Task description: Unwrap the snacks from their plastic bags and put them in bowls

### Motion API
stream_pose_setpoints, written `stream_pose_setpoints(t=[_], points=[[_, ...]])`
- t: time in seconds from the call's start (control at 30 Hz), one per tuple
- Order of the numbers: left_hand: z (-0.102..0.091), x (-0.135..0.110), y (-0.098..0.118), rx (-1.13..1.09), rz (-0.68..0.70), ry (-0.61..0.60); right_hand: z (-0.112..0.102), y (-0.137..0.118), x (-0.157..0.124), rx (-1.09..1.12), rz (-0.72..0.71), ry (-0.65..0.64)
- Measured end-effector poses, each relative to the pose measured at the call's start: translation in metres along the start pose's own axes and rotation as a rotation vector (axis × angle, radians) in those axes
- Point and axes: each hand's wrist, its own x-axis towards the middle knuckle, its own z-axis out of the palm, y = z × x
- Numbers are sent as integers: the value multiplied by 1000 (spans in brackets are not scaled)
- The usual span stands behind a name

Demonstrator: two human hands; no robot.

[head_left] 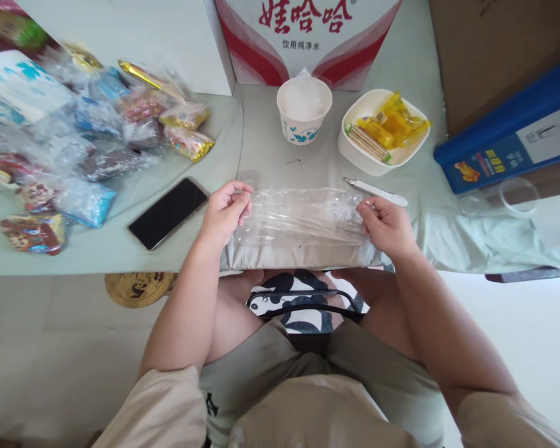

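A sheet of clear plastic film (303, 218), wrinkled and see-through, is stretched between my two hands just over the front of the table. My left hand (228, 211) pinches its left end between thumb and fingers. At the opposite end, my right hand (386, 225) is closed on the film's edge. A white utility knife (378, 191) lies right behind my right hand. Whether the sheet is a flat wrap or a bag, I cannot tell.
A phone (168, 213) lies left, near heaped packaged snacks (107, 124). Behind the film stand a paper cup (303, 127) stuffed with clear plastic and a white bowl (361, 155) holding yellow packets and sticks. Boxes (303, 56) line the back; a blue package (508, 130) leans right.
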Motion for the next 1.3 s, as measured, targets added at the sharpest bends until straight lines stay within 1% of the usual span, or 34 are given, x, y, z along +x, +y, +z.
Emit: stream_pose_setpoints(t=[0.17,0.23,0.3,0.33,0.4,0.5,0.57,0.67,0.73,0.8,0.87,0.97,1.07,1.17,1.2,1.23,1.3], points=[[-9,1,4,-51,-34,-70,-2,1,0,0,-6,-35],[-10,-1,6,-66,-57,-122,-2,2,0,-2,-2,-27],[-10,-3,8,-40,-62,-158,-3,2,0,-5,13,-16],[-10,-4,8,-9,-48,-148,-3,2,-1,1,28,-11],[-9,-3,6,104,18,-70,-3,3,-2,28,68,-2],[-7,-1,0,380,157,54,-2,3,-2,14,119,15],[-5,1,-4,558,246,81,-1,2,-2,-96,125,3],[-2,2,-7,753,355,86,1,2,-1,-316,98,-43],[0,2,-10,840,400,100,2,2,0,-421,68,-48],[2,4,-12,890,429,129,3,5,0,-470,4,-35],[3,5,-14,907,438,129,4,9,0,-475,-94,-18],[3,6,-13,902,413,59,6,14,-1,-456,-254,41],[2,4,-9,860,374,41,6,14,-1,-426,-433,187],[4,-1,-7,739,323,28,6,13,-2,-329,-585,303],[5,-2,-7,680,303,7,5,12,-2,-282,-602,317],[6,-3,-7,616,280,-19,5,12,-2,-231,-590,321],[9,-4,-6,502,224,-60,5,12,-1,-148,-483,322]])
